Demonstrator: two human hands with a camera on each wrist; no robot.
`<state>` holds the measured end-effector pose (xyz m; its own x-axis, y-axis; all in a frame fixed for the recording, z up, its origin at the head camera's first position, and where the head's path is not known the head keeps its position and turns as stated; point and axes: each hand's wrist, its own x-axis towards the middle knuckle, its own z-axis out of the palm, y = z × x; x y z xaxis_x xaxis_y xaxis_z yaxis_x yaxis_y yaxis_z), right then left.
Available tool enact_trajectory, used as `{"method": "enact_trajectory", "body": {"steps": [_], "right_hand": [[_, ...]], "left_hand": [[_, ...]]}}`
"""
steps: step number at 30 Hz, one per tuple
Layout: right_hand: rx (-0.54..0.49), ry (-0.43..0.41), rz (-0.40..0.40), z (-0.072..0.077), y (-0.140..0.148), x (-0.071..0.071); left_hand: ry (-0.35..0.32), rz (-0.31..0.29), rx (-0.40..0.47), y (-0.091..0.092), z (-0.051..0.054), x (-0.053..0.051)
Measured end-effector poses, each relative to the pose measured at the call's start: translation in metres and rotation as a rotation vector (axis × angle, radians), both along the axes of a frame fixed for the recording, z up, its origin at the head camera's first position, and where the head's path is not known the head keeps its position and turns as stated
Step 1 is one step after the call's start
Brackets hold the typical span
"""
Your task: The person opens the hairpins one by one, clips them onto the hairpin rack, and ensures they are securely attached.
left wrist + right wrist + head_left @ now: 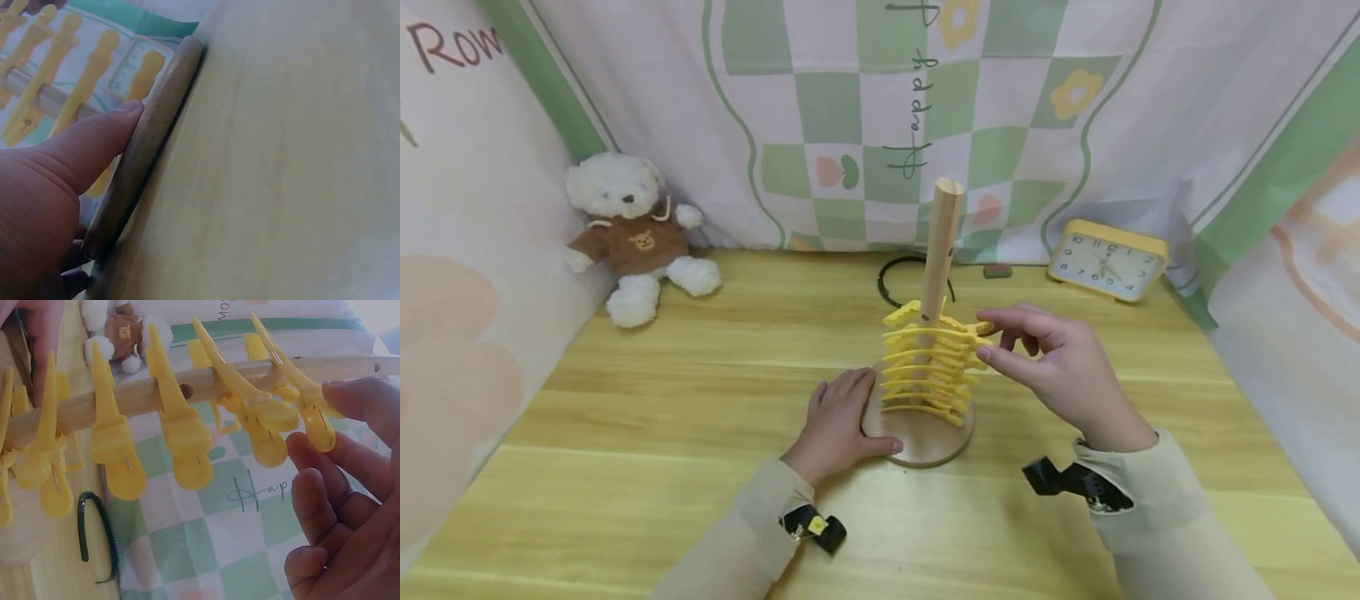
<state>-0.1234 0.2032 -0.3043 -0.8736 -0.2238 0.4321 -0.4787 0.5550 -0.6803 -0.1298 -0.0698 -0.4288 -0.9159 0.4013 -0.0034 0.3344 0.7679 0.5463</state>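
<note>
A wooden stand, a pole [942,250] on a round base [928,450], carries several yellow hair clips [917,368] stacked one above another. My right hand [1060,362] pinches the tail of the uppermost hair clip [317,425] between thumb and index finger, its jaws lying across the pole. The other right fingers curl loosely below it. Low on the stand, my left hand [838,425] holds the base by its left and near edge. In the left wrist view the left thumb [94,144] presses the rim, and the other left fingers are mostly hidden.
Behind the stand lies a black headband [883,283], with a small dark block [997,271] to its right. A yellow clock [1107,262] stands at the back right. At the back left sits a white plush bear [640,237] in a brown top. Curtains enclose the wooden table [662,467].
</note>
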Motion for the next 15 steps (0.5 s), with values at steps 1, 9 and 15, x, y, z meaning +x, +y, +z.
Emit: {"method": "enact_trajectory", "body": {"steps": [1, 9, 15], "right_hand": [[0.003, -0.005, 0.0, 0.0, 0.001, 0.0], [0.019, -0.045, -0.008, 0.001, 0.005, 0.001], [-0.036, -0.076, -0.011, -0.008, 0.011, 0.006]], "left_hand": [[-0.002, -0.003, 0.003, 0.0, 0.0, 0.0], [-0.037, -0.007, 0.037, -0.001, -0.002, 0.001], [-0.013, 0.01, 0.102, -0.007, 0.001, 0.003]]}}
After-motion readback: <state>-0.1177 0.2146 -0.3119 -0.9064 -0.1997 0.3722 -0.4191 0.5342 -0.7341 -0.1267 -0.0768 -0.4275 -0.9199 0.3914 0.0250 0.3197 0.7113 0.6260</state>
